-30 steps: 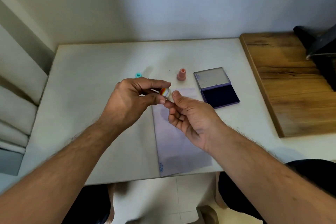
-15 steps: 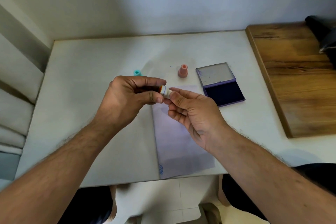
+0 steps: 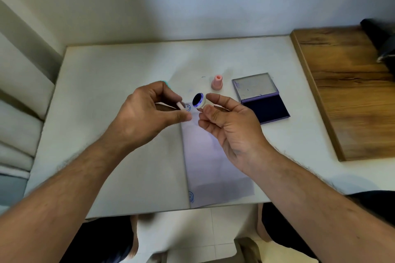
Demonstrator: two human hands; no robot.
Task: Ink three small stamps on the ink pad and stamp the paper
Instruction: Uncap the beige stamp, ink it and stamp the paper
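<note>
Above the top of the paper (image 3: 213, 156): right hand (image 3: 230, 128) pinching a small stamp (image 3: 198, 100) in thumb and fingertips, inked face toward the camera. Left hand (image 3: 147, 113) close beside, fingers curled on a white cap (image 3: 180, 105). Farther back on the table (image 3: 106, 74), pink stamp (image 3: 217, 82) upright, beside the open ink pad (image 3: 266, 108).

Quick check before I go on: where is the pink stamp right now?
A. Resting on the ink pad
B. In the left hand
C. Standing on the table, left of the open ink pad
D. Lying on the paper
C. The pink stamp stands upright on the table just left of the open ink pad, untouched by either hand.
</note>
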